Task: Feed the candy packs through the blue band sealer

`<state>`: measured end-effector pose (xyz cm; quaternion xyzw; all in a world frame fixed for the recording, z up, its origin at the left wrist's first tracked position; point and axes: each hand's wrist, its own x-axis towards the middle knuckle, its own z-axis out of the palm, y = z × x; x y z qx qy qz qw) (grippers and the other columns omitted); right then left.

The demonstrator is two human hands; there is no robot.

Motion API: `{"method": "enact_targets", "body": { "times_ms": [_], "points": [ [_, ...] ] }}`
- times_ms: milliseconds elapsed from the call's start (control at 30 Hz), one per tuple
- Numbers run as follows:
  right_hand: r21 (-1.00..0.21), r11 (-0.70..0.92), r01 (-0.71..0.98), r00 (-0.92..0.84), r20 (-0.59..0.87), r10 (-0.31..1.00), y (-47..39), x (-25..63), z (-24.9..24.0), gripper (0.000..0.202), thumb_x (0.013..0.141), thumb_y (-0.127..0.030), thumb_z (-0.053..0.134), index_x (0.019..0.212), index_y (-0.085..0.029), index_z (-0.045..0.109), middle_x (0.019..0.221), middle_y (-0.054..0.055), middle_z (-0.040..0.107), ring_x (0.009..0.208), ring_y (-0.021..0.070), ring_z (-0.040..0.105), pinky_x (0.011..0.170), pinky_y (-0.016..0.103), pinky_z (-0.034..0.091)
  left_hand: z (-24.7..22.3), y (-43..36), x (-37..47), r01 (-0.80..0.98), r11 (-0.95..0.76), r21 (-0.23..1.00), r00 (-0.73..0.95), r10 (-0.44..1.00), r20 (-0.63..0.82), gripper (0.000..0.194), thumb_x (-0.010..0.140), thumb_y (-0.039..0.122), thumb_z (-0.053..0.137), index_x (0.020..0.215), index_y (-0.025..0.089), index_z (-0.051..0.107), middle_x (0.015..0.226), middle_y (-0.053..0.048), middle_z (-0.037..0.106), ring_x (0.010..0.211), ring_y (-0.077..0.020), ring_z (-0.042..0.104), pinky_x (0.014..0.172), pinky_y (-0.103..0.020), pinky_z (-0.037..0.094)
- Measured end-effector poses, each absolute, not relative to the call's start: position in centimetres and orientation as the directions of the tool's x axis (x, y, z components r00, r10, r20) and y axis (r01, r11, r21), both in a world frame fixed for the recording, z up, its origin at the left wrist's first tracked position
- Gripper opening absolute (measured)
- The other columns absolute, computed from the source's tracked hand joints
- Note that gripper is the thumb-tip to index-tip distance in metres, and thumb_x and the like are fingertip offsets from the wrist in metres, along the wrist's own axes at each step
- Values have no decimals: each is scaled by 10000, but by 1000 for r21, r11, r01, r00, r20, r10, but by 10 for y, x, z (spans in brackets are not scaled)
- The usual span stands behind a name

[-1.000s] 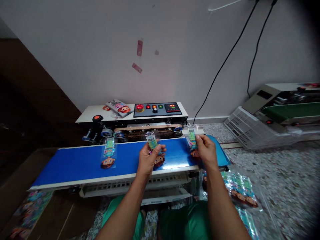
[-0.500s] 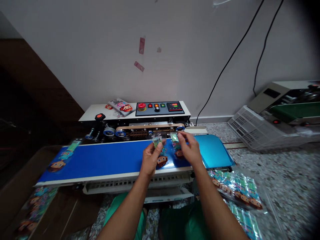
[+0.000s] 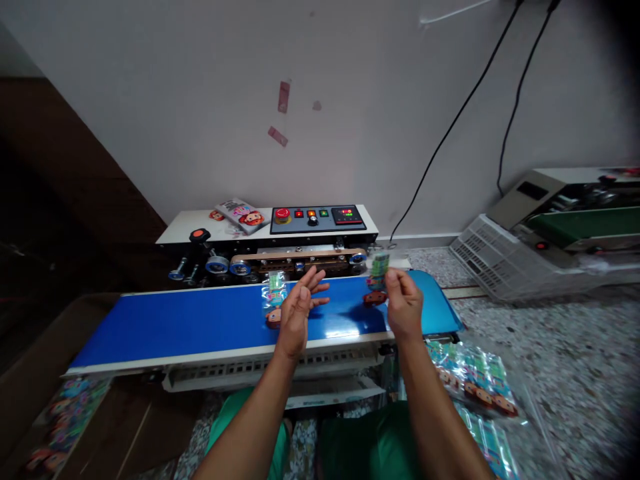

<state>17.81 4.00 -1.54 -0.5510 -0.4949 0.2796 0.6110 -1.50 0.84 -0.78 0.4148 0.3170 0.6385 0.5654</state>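
One packet [image 3: 275, 291] already lies on the blue belt [image 3: 195, 327]; more packets [image 3: 484, 373] remain piled right.
Your right hand [image 3: 406, 303] pinches a second packet [image 3: 379, 268], not yet down; your left hand [image 3: 299, 312] is spread.

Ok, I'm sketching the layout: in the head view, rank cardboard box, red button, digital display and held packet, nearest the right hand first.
1. Held packet, in the right hand.
2. Digital display, ahead-left.
3. Red button, farther left.
4. Cardboard box, lower far left.
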Motion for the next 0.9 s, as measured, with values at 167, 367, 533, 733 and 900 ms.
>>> {"method": "enact_targets", "body": {
  "times_ms": [167,367,533,733,900],
  "points": [
    [-859,-29,512,406,212,889,57,222,-34,397,817,-514,478,783,-153,638,584,19,586,553,149,520,517,241,373,-12,10,-14,-472,-118,874,35,988,152,465,891,440,429,1266,179,515,1261,-160,576,971,-242,611,729,-340,499],
    [-710,-118,694,323,161,933,71,211,-44,453,866,-478,364,739,-157,656,546,41,615,545,166,550,525,243,341,-13,9,-10,-469,-111,876,52,987,152,448,884,433,448,1236,172,542,1226,-159,600,927,-228,624,705,-327,504],
    [-630,-42,776,269,270,925,72,197,-29,382,865,-415,400,913,-149,671,834,102,695,757,194,609,636,263,390,-17,8,-10,-448,-137,884,54,982,179,426,889,425,439,1188,155,576,1149,-156,639,874,-216,640,692,-322,506],
    [-910,28,413,500,252,828,18,259,-23,462,833,-541,432,1005,-155,619,894,90,690,694,160,630,609,257,471,-18,-2,5,-408,-166,898,55,977,206,417,870,459,463,1115,155,611,1035,-133,681,782,-193,659,674,-323,511],
    [-799,-339,496,613,45,789,-65,362,-88,469,840,-519,389,1018,-145,609,929,95,695,722,166,648,582,233,470,-12,-33,50,-360,-159,919,143,964,223,421,866,465,472,1094,140,613,986,-126,690,741,-177,653,673,-311,505]
  ]
}}
